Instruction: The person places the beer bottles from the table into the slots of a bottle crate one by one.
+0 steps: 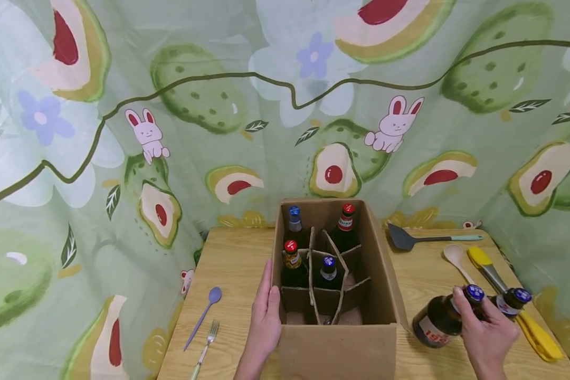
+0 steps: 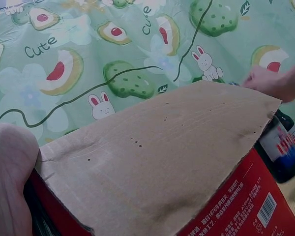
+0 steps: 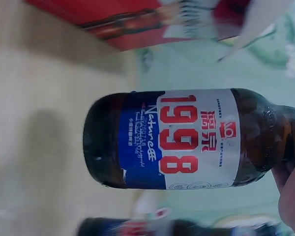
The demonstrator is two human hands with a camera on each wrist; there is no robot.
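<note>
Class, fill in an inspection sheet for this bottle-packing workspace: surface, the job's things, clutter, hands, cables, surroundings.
Surface: wooden table.
Job's things: cardboard box with dividers, holding four capped bottles upright, two red caps, two blue; brown bottle, blue cap, label reading 1998, tilted; another blue-capped bottle behind it.
Clutter: purple spoon and fork left of the box; spatula, pale spoon and yellow tongs on the right.
Hands: left hand rests flat on the box's left wall; right hand grips the brown bottle's neck.
Cables: nothing seen.
Surroundings: green avocado-and-bunny cloth behind.
</note>
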